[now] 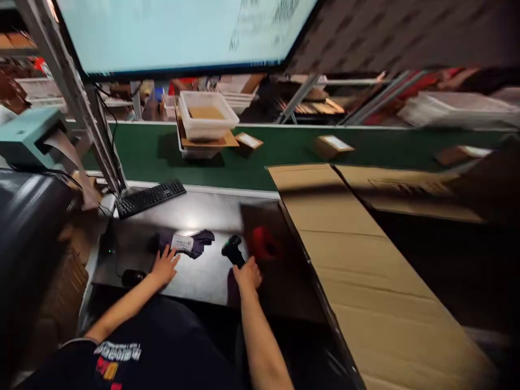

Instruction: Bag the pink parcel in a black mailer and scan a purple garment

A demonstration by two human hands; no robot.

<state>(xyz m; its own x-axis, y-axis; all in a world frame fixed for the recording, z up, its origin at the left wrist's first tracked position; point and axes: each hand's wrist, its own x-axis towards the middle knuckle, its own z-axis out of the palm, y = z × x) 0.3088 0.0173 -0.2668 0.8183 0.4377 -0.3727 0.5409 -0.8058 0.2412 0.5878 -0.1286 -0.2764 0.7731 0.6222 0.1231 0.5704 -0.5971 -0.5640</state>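
My right hand (248, 274) is wrapped round the handle of a black barcode scanner (233, 249), whose head points up and to the left above the bench. Fingers spread, my left hand (166, 266) rests at the near edge of a dark purple folded cloth item (201, 244). A white printed label (182, 242) lies on that item. The fingertips reach the cloth just below the label; whether they press on it I cannot tell. Right of the scanner sits a round red object (265, 242), blurred, perhaps a tape roll.
A keyboard (151, 198) and a mouse (133, 278) lie on the metal bench (219, 211). Behind runs a green conveyor (284, 146) carrying white bins (207, 116) and small boxes (331, 146). Cardboard (349, 260) flanks the right; a label printer (32, 135) stands left, under a monitor (187, 38).
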